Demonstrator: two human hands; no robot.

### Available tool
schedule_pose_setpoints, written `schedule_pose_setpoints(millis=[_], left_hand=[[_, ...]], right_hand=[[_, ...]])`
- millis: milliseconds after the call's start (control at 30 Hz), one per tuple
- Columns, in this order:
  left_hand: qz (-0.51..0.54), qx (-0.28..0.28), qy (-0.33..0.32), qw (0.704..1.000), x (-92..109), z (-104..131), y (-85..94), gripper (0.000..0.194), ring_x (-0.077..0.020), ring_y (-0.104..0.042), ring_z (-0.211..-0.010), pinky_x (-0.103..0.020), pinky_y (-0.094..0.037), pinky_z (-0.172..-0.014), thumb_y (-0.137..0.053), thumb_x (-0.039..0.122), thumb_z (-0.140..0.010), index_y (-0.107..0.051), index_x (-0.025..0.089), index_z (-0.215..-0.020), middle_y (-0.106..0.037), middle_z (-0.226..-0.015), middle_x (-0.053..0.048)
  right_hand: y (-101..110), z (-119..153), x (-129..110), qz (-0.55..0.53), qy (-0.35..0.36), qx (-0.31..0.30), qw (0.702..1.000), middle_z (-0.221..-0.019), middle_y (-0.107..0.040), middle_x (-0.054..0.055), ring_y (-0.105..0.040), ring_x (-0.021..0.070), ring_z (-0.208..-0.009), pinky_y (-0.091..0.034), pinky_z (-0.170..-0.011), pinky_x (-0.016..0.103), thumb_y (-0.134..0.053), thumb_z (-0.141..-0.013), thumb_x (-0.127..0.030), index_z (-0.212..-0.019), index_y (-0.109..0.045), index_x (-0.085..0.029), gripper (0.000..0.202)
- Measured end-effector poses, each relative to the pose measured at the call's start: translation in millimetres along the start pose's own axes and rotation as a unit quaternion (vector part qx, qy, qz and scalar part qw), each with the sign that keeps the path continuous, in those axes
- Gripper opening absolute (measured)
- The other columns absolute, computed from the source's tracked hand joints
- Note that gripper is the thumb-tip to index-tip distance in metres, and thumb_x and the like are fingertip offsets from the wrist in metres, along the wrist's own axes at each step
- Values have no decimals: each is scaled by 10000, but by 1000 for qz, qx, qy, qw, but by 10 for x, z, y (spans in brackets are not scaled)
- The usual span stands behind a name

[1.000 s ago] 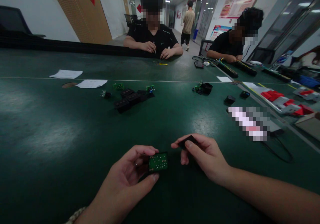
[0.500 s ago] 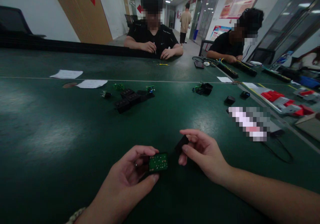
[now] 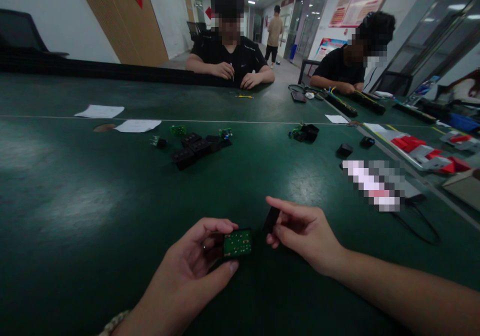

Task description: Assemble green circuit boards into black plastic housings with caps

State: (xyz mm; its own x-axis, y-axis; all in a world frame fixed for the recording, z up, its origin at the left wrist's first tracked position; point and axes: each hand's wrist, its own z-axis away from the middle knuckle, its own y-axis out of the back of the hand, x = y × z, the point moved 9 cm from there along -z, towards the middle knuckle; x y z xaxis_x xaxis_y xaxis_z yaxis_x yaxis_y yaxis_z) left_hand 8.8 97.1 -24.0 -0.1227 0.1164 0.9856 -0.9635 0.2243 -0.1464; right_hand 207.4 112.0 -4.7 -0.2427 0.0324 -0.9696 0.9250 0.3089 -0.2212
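Observation:
My left hand [image 3: 198, 256] is closed around a small green circuit board [image 3: 237, 243], which seems to sit in a black casing. The board's soldered side faces up towards me. To its right, my right hand [image 3: 302, 231] pinches a small flat black plastic piece [image 3: 270, 219] between thumb and fingers, with the index finger stretched along its top. A short gap separates the black piece from the board. Which side of the black piece faces the board I cannot tell.
Ahead lie black plastic housings [image 3: 191, 148] among loose circuit boards [image 3: 178, 130], with another cluster of parts [image 3: 305, 133] to the right. White papers [image 3: 137, 125] lie at left. A cable [image 3: 422, 231] trails at right. Two people [image 3: 230, 58] sit across the green table [image 3: 112, 186].
My right hand has turned the black piece more upright and shifted slightly left. My left hand and the board stay put. In the background a walking person has moved a little.

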Motion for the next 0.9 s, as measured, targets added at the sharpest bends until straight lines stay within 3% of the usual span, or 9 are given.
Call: schedule_pose_setpoints(millis=[333, 533, 767, 900], left_hand=[[-9, 4, 1, 1000, 51, -3, -16, 329, -217, -753, -1044, -279, -620, -905, -809, 66, -755, -765, 272, -1008, -764, -1113, -29], [-5, 4, -13, 1000, 52, 8, -11, 337, -222, -754, -1051, -290, -625, -912, -810, 74, -761, -763, 286, -1019, -752, -1127, -21], [-15, 3, -2, 1000, 31, 7, -6, 319, -241, -747, -1060, -316, -630, -914, -819, 95, -757, -755, 264, -1020, -749, -1128, -41], [-18, 7, 0, 1000, 31, 8, 0, 323, -243, -748, -1047, -317, -629, -903, -821, 98, -754, -753, 257, -1027, -752, -1122, -46]], right_hand=[[-4, -10, -65, 22, 24, 1, 999, -937, -641, -13, -702, 90, -689, -606, -616, 235, -708, -805, -11, -1280, -750, -388, 608], [22, -17, -60, 38, 10, 13, 999, -923, -646, -12, -728, 94, -667, -618, -593, 228, -700, -833, -54, -1270, -761, -356, 534], [41, -7, 57, 22, -33, 7, 999, -809, -726, 23, -778, 176, -720, -692, -664, 343, -734, -923, -260, -1375, -698, -224, 455], [44, -22, 81, -14, -38, 20, 999, -814, -774, 49, -808, 196, -727, -705, -655, 353, -722, -954, -330, -1322, -734, -202, 389]])
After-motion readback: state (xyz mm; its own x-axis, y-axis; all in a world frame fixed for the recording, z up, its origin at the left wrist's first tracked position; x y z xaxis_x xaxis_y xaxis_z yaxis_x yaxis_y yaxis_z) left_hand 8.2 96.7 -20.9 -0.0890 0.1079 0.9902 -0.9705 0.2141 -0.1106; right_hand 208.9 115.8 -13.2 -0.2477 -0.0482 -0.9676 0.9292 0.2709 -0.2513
